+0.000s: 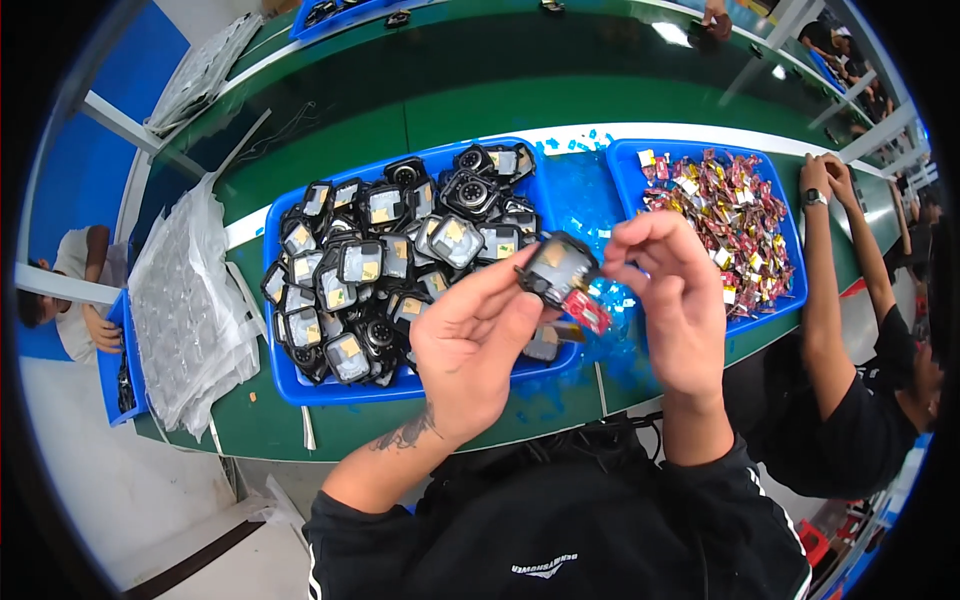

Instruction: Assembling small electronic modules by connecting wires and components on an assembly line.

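My left hand (pixel 466 355) grips a square black smartwatch case (pixel 556 266) between thumb and fingers. A red-and-silver flat part (pixel 587 311) hangs from the case's lower right corner. Just right of the case, my right hand (pixel 680 325) is raised with thumb and forefinger pinched; whatever lies between those fingertips is too small to make out. Below and left of my hands, a blue bin (pixel 335 393) is heaped with similar watch cases (pixel 362 262). On the right, another blue bin (pixel 797 275) holds many small red, yellow and white parts (pixel 745 215).
Bits of blue film (pixel 580 200) litter the green bench between the bins. Clear plastic trays (pixel 185 320) are stacked at the left. A co-worker's hands (pixel 828 178) are beyond the right bin; another person's hand (pixel 102 330) rests at a blue bin far left.
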### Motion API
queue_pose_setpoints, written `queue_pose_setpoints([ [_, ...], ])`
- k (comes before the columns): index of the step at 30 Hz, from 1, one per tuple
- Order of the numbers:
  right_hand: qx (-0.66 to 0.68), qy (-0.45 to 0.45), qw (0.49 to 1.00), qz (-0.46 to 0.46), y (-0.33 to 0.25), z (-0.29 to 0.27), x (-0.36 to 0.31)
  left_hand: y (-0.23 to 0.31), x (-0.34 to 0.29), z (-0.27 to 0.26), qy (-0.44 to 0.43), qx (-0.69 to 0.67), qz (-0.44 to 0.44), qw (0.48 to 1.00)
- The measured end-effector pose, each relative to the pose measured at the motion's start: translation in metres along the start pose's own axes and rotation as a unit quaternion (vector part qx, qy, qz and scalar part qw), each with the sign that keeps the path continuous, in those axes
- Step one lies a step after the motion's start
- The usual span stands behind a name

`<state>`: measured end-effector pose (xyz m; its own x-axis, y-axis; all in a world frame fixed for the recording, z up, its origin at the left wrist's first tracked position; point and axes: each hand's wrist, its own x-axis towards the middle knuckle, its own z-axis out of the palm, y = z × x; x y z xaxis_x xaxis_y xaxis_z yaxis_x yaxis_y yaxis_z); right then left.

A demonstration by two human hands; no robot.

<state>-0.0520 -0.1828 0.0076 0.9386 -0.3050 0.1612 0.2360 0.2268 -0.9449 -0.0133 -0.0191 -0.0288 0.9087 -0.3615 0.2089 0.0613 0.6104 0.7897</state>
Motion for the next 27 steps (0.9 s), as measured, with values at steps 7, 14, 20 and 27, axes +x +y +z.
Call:
queue_pose_setpoints([
  [7,-0.124,-0.072,0.989,0.044,-0.005,-0.011,-0.020,0.005,0.001,0.004,-0.004,0.049,0.019,0.999],
  [14,-0.079,-0.093,0.990,0.066,-0.012,-0.011,-0.019,0.022,0.010,-0.001,-0.183,0.414,0.178,0.874],
  [20,-0.056,-0.140,0.985,0.083,-0.013,-0.019,-0.007,0.035,0.013,-0.001,-0.215,0.469,0.174,0.839],
  [27,-0.079,-0.140,0.980,0.116,-0.012,-0.020,-0.009,0.033,0.009,-0.001,-0.099,0.257,-0.129,0.953],
])
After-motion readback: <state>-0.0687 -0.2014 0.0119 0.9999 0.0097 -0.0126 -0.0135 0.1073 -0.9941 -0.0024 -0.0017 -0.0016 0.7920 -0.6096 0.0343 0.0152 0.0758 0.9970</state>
